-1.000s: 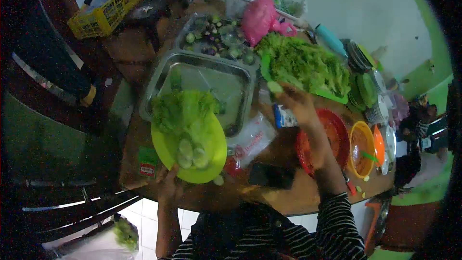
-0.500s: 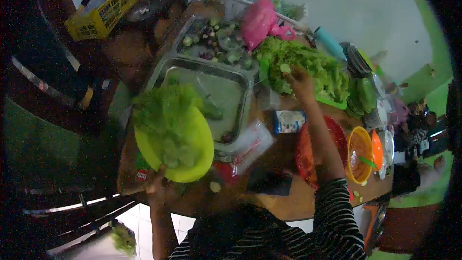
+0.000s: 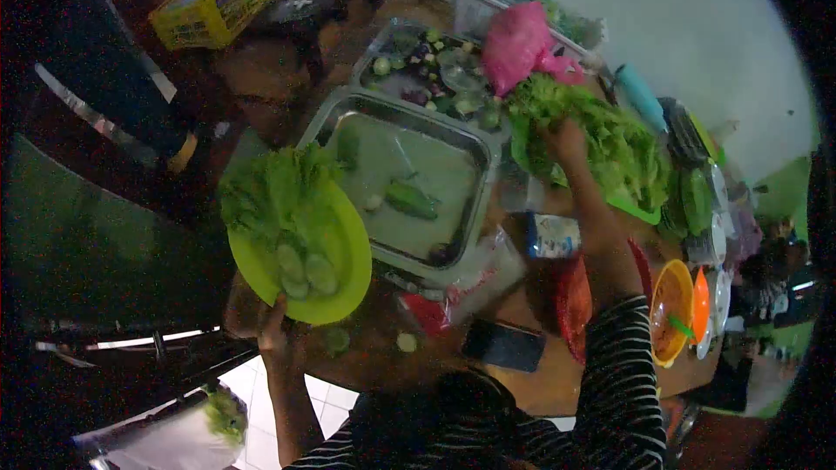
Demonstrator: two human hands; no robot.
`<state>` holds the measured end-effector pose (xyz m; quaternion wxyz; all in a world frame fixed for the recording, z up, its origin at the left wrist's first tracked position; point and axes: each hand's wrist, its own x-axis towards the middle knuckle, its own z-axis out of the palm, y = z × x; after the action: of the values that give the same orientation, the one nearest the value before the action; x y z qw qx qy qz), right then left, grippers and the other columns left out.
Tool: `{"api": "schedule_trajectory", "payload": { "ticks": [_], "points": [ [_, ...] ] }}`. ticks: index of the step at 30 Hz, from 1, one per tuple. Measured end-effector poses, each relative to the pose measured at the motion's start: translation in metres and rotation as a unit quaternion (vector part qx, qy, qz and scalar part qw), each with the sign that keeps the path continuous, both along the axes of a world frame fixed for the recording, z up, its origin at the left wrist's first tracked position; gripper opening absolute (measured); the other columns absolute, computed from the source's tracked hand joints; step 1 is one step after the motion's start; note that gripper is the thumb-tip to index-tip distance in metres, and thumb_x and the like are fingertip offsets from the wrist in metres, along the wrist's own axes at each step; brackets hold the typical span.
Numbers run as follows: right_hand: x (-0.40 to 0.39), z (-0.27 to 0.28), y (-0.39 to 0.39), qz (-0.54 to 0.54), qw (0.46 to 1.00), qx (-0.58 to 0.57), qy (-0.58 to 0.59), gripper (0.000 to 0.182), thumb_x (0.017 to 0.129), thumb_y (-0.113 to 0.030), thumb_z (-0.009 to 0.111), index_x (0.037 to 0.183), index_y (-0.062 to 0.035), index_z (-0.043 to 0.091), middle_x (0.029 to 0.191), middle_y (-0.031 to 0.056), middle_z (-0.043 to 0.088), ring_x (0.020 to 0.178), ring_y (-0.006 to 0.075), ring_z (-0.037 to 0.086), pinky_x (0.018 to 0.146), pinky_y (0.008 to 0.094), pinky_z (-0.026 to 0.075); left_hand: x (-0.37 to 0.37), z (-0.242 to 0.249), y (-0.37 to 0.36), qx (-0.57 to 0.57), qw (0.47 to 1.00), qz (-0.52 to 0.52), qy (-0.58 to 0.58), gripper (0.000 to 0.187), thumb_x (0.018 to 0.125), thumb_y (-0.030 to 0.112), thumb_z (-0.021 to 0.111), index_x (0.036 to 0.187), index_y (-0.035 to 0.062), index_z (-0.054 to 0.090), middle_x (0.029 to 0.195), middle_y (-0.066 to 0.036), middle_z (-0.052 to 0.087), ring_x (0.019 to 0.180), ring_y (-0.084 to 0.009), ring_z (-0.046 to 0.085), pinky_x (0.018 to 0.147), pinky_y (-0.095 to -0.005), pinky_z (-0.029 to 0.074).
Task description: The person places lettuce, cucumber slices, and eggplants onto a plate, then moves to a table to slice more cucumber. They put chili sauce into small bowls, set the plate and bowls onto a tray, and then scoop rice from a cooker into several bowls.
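In my head view, at lower left, the left hand [image 3: 273, 331] grasps the edge of a plate [image 3: 353, 248] bearing leaves [image 3: 272, 193] and cucumber slices [image 3: 320, 275]; at upper right, the right hand [image 3: 568, 144] is at the lettuce pile [image 3: 623, 152], clenched or released I cannot tell.

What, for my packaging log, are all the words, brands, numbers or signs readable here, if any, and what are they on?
None can be read.
Plastic bag: red lettering, too blurred.
Blue-and-white packet: markings too small and blurred.
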<state>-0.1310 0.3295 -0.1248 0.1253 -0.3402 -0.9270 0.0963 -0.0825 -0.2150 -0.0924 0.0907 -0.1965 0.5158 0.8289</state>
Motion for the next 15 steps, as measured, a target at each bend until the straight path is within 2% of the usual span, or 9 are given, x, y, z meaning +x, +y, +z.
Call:
{"api": "schedule_trajectory", "payload": {
  "ticks": [1, 4, 6, 8, 9, 11, 12, 13, 15],
  "points": [
    [-0.004, 0.005, -0.005, -0.022, 0.996, 0.029, -0.078, 0.034, 0.072, -0.038, 0.063, 0.083, -0.0049, 0.064, 0.072, 0.0161, 0.062, 0.068, 0.0299, 0.061, 0.062, 0.0401, 0.047, -0.001, 0.003, 0.003, 0.006, 1.0, 0.009, -0.008, 0.037, 0.081, 0.012, 0.055, 0.115, 0.0016, 0.048, 0.107, -0.008, 0.054, 0.094, -0.0204, 0.054, 0.079, -0.032, 0.045],
    [-0.018, 0.022, -0.03, 0.029, 0.984, 0.167, -0.058, 0.031, 0.074, -0.036, 0.061, 0.079, -0.0055, 0.063, 0.072, 0.016, 0.061, 0.068, 0.032, 0.06, 0.061, 0.0409, 0.046, -0.006, -0.025, -0.018, -0.002, 0.998, -0.041, 0.046, 0.039, 0.081, 0.014, 0.055, 0.117, 0.0026, 0.046, 0.109, -0.007, 0.053, 0.096, -0.0212, 0.052, 0.08, -0.0338, 0.045],
    [-0.04, 0.041, -0.063, 0.138, 0.975, 0.133, 0.111, 0.025, 0.075, -0.03, 0.06, 0.079, -0.005, 0.063, 0.074, 0.0169, 0.061, 0.067, 0.0331, 0.059, 0.06, 0.0411, 0.046, -0.004, -0.053, -0.032, -0.019, 0.998, -0.044, 0.026, 0.04, 0.082, 0.015, 0.055, 0.118, 0.0028, 0.045, 0.11, -0.007, 0.053, 0.098, -0.0213, 0.051, 0.081, -0.0337, 0.044],
    [-0.067, 0.042, -0.085, 0.192, 0.964, 0.062, 0.171, 0.02, 0.074, -0.022, 0.059, 0.08, -0.0039, 0.062, 0.075, 0.0179, 0.06, 0.068, 0.0341, 0.059, 0.06, 0.0414, 0.045, -0.005, -0.049, -0.026, 0.029, 0.999, -0.031, -0.002, 0.04, 0.083, 0.015, 0.054, 0.119, 0.0026, 0.044, 0.112, -0.008, 0.052, 0.1, -0.0214, 0.05, 0.082, -0.0336, 0.043],
    [-0.084, 0.038, -0.088, 0.194, 0.97, 0.01, 0.148, 0.017, 0.073, -0.018, 0.059, 0.081, -0.0031, 0.062, 0.076, 0.0184, 0.06, 0.07, 0.0346, 0.059, 0.061, 0.0416, 0.045, -0.001, -0.041, -0.017, 0.085, 0.996, -0.016, -0.02, 0.039, 0.083, 0.015, 0.053, 0.119, 0.0024, 0.044, 0.113, -0.008, 0.051, 0.1, -0.0214, 0.049, 0.083, -0.0336, 0.042],
    [-0.119, 0.031, -0.094, 0.243, 0.966, -0.056, 0.063, 0.014, 0.072, -0.013, 0.057, 0.081, -0.0023, 0.061, 0.077, 0.0193, 0.06, 0.073, 0.0345, 0.059, 0.063, 0.0419, 0.046, -0.003, -0.062, -0.02, 0.088, 0.996, -0.015, -0.018, 0.038, 0.084, 0.014, 0.052, 0.119, 0.0021, 0.043, 0.115, -0.008, 0.05, 0.102, -0.022, 0.048, 0.084, -0.0341, 0.041],
    [-0.134, 0.025, -0.095, 0.266, 0.96, -0.089, 0.019, 0.014, 0.072, -0.01, 0.056, 0.082, -0.0019, 0.061, 0.077, 0.0198, 0.06, 0.074, 0.0345, 0.06, 0.063, 0.0421, 0.046, -0.004, -0.11, -0.038, 0.035, 0.999, -0.028, 0.001, 0.038, 0.084, 0.013, 0.052, 0.119, 0.0021, 0.043, 0.115, -0.009, 0.05, 0.102, -0.0226, 0.048, 0.084, -0.0348, 0.041],
    [-0.149, 0.01, -0.093, 0.294, 0.954, -0.065, 0.014, 0.014, 0.071, -0.01, 0.057, 0.081, -0.0018, 0.061, 0.077, 0.0201, 0.06, 0.074, 0.0345, 0.06, 0.064, 0.0418, 0.046, -0.005, -0.137, -0.046, -0.019, 0.999, -0.041, 0.021, 0.037, 0.085, 0.012, 0.052, 0.119, 0.0021, 0.043, 0.116, -0.009, 0.049, 0.102, -0.0231, 0.048, 0.085, -0.0354, 0.041],
    [-0.177, -0.029, -0.086, 0.346, 0.938, -0.015, 0.002, 0.014, 0.07, -0.01, 0.057, 0.08, -0.0015, 0.061, 0.077, 0.0207, 0.06, 0.073, 0.0346, 0.06, 0.065, 0.0413, 0.046, -0.009, -0.127, -0.04, -0.045, 0.995, -0.082, 0.03, 0.038, 0.083, 0.012, 0.053, 0.119, 0.0027, 0.043, 0.117, -0.01, 0.049, 0.103, -0.0248, 0.048, 0.085, -0.0374, 0.041]
  ]
}}
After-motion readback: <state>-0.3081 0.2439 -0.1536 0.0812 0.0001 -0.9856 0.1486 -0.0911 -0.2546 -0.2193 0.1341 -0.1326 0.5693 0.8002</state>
